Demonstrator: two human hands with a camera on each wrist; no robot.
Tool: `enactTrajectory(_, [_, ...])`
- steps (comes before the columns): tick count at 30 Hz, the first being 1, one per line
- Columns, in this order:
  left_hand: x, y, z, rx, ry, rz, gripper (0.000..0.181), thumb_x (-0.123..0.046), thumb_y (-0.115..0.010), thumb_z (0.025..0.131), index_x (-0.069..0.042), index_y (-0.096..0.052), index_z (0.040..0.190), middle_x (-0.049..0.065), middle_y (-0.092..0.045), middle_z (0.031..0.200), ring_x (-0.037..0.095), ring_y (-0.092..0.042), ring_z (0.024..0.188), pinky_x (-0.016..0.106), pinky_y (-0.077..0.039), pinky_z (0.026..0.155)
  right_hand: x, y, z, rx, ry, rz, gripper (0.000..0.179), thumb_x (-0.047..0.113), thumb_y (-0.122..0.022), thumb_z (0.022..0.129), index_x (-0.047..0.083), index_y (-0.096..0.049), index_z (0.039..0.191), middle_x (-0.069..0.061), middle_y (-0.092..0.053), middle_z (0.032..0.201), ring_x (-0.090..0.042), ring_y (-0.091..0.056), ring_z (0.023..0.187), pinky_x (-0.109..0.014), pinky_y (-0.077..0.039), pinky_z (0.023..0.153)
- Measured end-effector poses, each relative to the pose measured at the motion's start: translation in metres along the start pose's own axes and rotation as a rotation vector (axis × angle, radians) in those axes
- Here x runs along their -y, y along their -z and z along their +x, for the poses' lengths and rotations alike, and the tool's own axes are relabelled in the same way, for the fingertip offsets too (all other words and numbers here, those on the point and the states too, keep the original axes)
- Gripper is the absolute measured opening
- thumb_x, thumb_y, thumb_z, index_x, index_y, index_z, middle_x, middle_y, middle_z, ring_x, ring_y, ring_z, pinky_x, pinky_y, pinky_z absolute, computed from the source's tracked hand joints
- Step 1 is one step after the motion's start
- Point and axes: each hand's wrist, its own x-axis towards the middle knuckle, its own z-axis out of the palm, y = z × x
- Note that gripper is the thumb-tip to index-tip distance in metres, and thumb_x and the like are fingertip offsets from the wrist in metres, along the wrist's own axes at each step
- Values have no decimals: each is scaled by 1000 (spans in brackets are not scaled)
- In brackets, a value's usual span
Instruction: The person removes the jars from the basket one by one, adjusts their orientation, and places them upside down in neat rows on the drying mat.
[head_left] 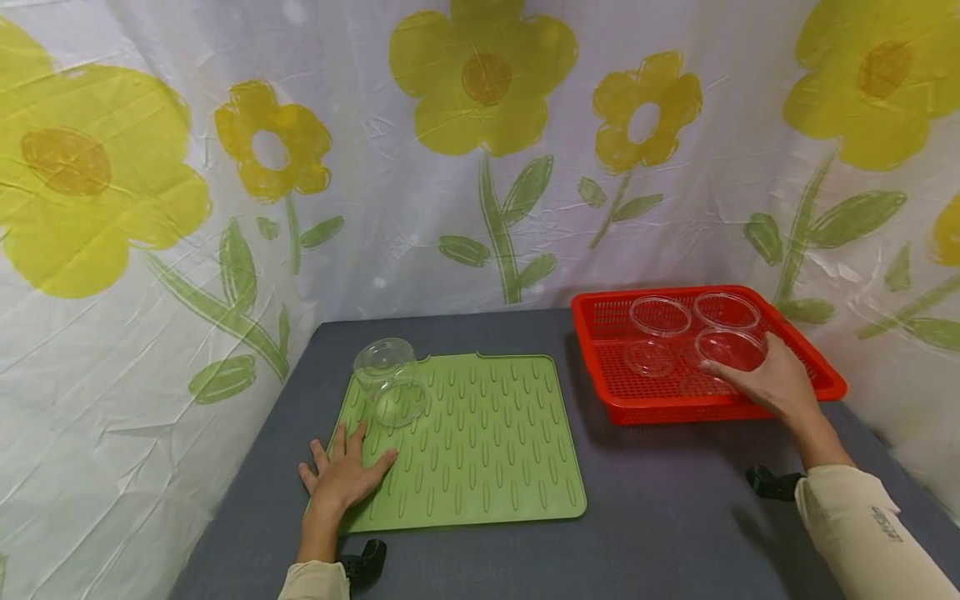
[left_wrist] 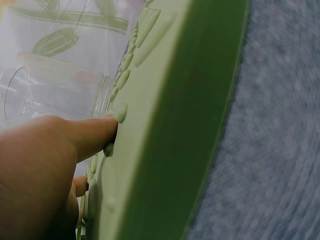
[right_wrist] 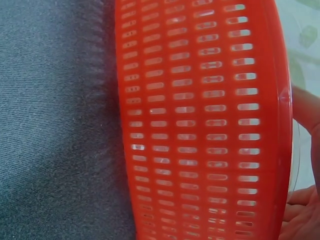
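Observation:
My right hand (head_left: 776, 375) reaches over the front of the red basket and holds a clear plastic cup (head_left: 729, 348), thumb on its left side and fingers round the right. In the right wrist view, the basket's slotted wall (right_wrist: 200, 120) hides most of that hand. My left hand (head_left: 341, 471) rests with spread fingers on the left edge of the green ridged mat (head_left: 480, 442). Just beyond its fingertips, another clear cup (head_left: 390, 383) stands rim down on the mat. The left wrist view shows the thumb (left_wrist: 92, 135) against the mat, close to this cup (left_wrist: 60, 92).
Two more clear cups (head_left: 660, 317) (head_left: 726, 310) stand upright at the back of the red basket (head_left: 611, 400), which sits at the table's far right. The grey table (head_left: 637, 517) runs back to a flower-print curtain (head_left: 375, 167) that also encloses both sides.

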Motion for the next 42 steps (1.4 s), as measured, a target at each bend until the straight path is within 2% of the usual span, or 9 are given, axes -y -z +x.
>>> enactTrajectory(6, [1, 1, 1, 0, -1, -10, 96, -69, -50, 96, -12, -14, 165, 25, 10, 169, 63, 23, 145, 82, 17, 108, 2, -3, 2, -20, 1, -4, 113, 60, -69, 88, -23, -22, 148, -48, -35, 144, -62, -38, 127, -74, -37, 105])
enactTrajectory(16, [2, -4, 4, -16, -7, -25, 100, -73, -49, 93, -13, -15, 165, 23, 8, 170, 63, 22, 146, 82, 18, 109, 0, -3, -1, -68, -25, 39, 113, 61, -71, 86, -20, -23, 150, -45, -36, 146, -60, -38, 129, -75, -37, 105])
enactTrajectory(28, [-1, 0, -1, -25, -9, -45, 97, -69, -53, 94, -12, -18, 164, 24, 6, 170, 64, 20, 146, 82, 16, 109, 1, 0, -13, -125, 0, 170, 108, 54, -73, 87, -12, -23, 156, -41, -34, 152, -57, -37, 131, -75, -39, 101])
enactTrajectory(35, [0, 4, -2, -20, -2, -63, 98, -65, -57, 94, -9, -17, 164, 26, 6, 169, 65, 20, 145, 82, 16, 109, 4, 0, -16, -154, 19, 285, 102, 49, -75, 88, -2, -23, 160, -33, -35, 157, -52, -40, 133, -73, -40, 102])
enactTrajectory(37, [1, 4, -2, -20, -5, -64, 99, -65, -57, 94, -9, -15, 164, 25, 6, 170, 64, 21, 146, 82, 16, 110, 5, 3, -18, -163, 26, 294, 101, 48, -76, 88, 1, -24, 160, -30, -35, 159, -49, -41, 133, -63, -47, 102])
enactTrajectory(39, [2, 4, -2, -28, -20, -81, 98, -62, -59, 95, -8, -14, 164, 26, 5, 169, 64, 20, 146, 82, 15, 110, 7, 6, -19, -174, 37, 293, 100, 48, -77, 88, 3, -26, 161, -28, -38, 158, -46, -43, 131, -42, -53, 96])
enactTrajectory(41, [3, 5, -2, -31, -32, -93, 98, -60, -60, 95, -8, -12, 164, 27, 5, 169, 65, 20, 145, 82, 15, 110, 8, 9, -21, -182, 48, 287, 98, 47, -77, 87, 5, -27, 161, -27, -40, 158, -44, -45, 128, -24, -48, 84])
enactTrajectory(42, [3, 6, -2, -34, -37, -93, 98, -60, -59, 96, -8, -12, 164, 27, 4, 169, 65, 19, 145, 82, 14, 110, 9, 10, -21, -182, 53, 283, 98, 47, -78, 87, 5, -27, 161, -26, -41, 158, -43, -45, 127, -20, -43, 79])
